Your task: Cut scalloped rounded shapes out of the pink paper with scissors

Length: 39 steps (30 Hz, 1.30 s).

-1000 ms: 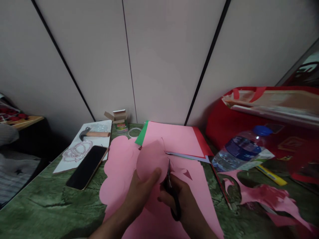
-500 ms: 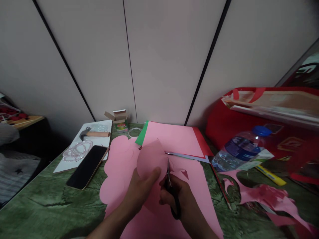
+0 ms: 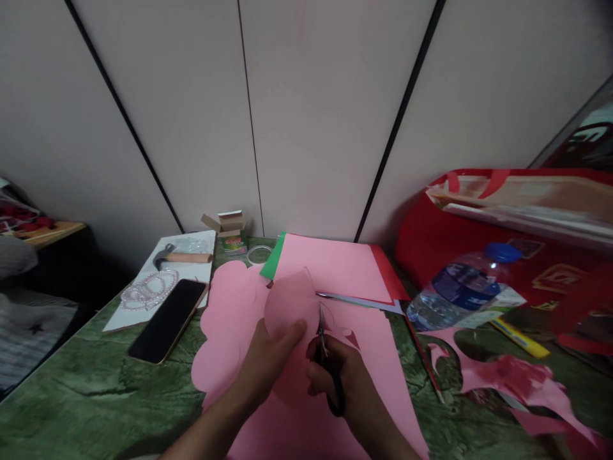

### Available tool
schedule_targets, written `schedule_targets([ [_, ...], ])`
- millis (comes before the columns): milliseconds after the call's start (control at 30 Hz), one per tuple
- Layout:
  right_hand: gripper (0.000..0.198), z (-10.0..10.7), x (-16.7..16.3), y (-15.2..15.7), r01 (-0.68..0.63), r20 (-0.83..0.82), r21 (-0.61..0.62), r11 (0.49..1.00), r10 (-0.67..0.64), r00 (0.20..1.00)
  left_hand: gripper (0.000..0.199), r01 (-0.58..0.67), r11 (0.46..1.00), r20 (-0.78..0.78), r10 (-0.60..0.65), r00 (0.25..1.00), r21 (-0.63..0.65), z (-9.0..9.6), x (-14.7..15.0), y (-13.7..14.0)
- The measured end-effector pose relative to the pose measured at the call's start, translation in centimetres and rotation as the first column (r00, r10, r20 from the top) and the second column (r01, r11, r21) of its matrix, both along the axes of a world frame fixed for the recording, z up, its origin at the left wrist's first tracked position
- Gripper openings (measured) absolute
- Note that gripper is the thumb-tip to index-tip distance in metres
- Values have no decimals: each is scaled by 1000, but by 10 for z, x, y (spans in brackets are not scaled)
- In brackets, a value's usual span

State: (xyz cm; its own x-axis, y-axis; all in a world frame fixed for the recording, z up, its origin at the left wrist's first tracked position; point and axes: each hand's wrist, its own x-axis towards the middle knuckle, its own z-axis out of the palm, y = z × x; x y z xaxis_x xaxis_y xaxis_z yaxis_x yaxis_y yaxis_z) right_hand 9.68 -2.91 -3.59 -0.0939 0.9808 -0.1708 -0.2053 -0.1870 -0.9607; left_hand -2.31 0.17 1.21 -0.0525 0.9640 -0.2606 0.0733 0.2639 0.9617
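Note:
Pinched between the thumb and fingers of my left hand (image 3: pixel 272 358) is a rounded piece of pink paper (image 3: pixel 290 303), held up over the pink sheets. My right hand (image 3: pixel 338 374) grips a pair of black-handled scissors (image 3: pixel 330 370), its blades pointing up along the right edge of that piece. A thin curl of pink paper hangs beside the blades. Underneath both hands lies a large pink sheet (image 3: pixel 383 383). Scalloped pink paper shapes (image 3: pixel 220 332) lie to the left of my left hand.
Left are a phone (image 3: pixel 167 321), beads (image 3: pixel 149 289) and a hammer (image 3: pixel 184 257) on white paper. Behind stand a small open box (image 3: pixel 233 239) and stacked coloured sheets (image 3: pixel 335 265). Rightward lie a water bottle (image 3: pixel 457 287), red bag (image 3: pixel 421 223), pencil (image 3: pixel 424 358), yellow cutter (image 3: pixel 522 337) and pink scraps (image 3: pixel 517 383).
The scissor blades have moved slightly left along the pink piece's edge. A thin strip now curls out near its top. My left hand keeps its hold, almost in place.

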Motion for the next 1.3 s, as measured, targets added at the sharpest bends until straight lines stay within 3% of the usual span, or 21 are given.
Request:
schedule_targets([
  [200, 26, -2, 1, 0, -15, 3, 13, 1000, 15, 1000, 21, 19, 1000, -15, -19, 1000, 20, 10, 3, -1],
  [533, 15, 7, 0, -2, -9, 46, 4, 1000, 9, 999, 19, -63, 998, -32, 64, 997, 8, 17, 6, -2],
  [733, 15, 6, 0, -1, -9, 47, 9, 1000, 8, 999, 18, -23, 1000, -12, 23, 1000, 19, 22, 5, -1],
  [1100, 23, 11, -7, -9, -2, -76, 47, 999, 6, 997, 24, -26, 988, 52, 18, 998, 153, -5, 3, -5],
  [1300, 22, 10, -13, -12, -33, -78, 51, 998, 37, 996, 17, -35, 990, -43, 42, 998, 136, 7, 14, -15],
])
